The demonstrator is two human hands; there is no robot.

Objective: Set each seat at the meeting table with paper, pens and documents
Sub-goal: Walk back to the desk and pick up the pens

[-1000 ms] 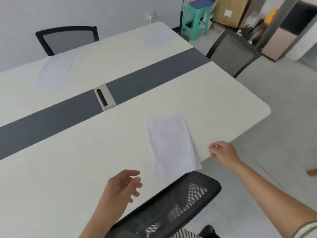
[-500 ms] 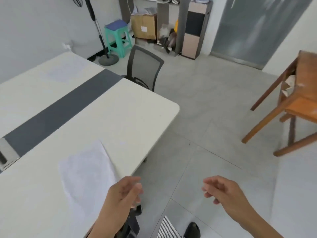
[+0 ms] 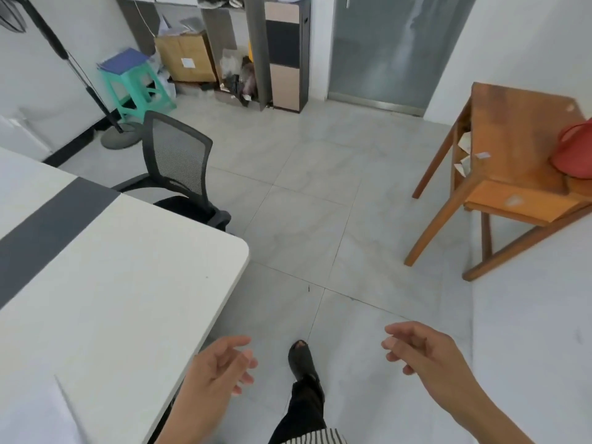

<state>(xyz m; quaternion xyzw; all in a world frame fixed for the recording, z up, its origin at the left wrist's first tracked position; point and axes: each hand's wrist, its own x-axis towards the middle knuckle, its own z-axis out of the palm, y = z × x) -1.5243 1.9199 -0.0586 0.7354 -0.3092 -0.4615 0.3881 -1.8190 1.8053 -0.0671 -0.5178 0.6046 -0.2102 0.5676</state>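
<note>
Both hands empty, fingers loosely curled: L hand [image 3: 221,366], R hand [image 3: 423,354]. Paper [image 3: 35,411] on table [image 3: 128,283] lies left; wooden side table [image 3: 512,149] ahead-right, R nearer.

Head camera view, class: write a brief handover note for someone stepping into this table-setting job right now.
Left hand: open, empty, fingers loosely curled beside the meeting table.
Right hand: open, empty, over the floor.
One sheet of paper lies at the table's near edge, bottom left.
Done: that seat has paper.
Left: no pens or documents visible; the table in front of the mesh chair at the end is bare. The person is stepping away from the table, toward the open floor.
</note>
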